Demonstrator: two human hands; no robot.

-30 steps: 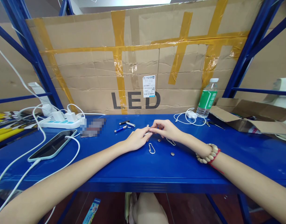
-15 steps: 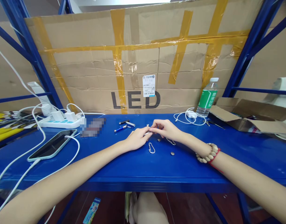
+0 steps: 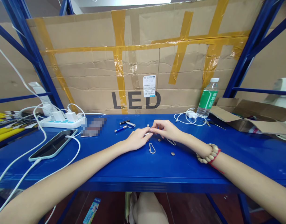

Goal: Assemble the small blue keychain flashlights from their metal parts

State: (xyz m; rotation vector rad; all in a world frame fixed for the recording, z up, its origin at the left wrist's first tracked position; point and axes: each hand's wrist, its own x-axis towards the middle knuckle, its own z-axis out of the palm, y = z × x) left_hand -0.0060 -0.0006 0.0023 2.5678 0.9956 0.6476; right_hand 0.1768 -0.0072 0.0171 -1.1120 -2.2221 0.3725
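Over the blue tabletop, my left hand point(image 3: 137, 139) is closed on a small silver tube point(image 3: 147, 133), mostly covered by the fingers. My right hand point(image 3: 167, 130) meets it, thumb and forefinger pinched at the tube's right end; what lies between these fingertips is hidden. Just in front lies a silver carabiner point(image 3: 152, 148). A second carabiner point(image 3: 171, 142) is partly under my right hand. Two small round metal pieces, one nearer point(image 3: 172, 153) and one farther point(image 3: 159, 140), rest close by. Behind my left fingertips sits another tiny shiny piece point(image 3: 148, 125).
Small blue, silver and black tubes point(image 3: 121, 128) lie behind my left hand. At left are a phone point(image 3: 53, 144) on a cable and a power strip point(image 3: 63, 123). To the right stand a water bottle point(image 3: 208, 98), a coiled white cable point(image 3: 191, 115) and an open carton point(image 3: 241, 119).
Both hands keep the same hold and place. The whole view has shifted very slightly.
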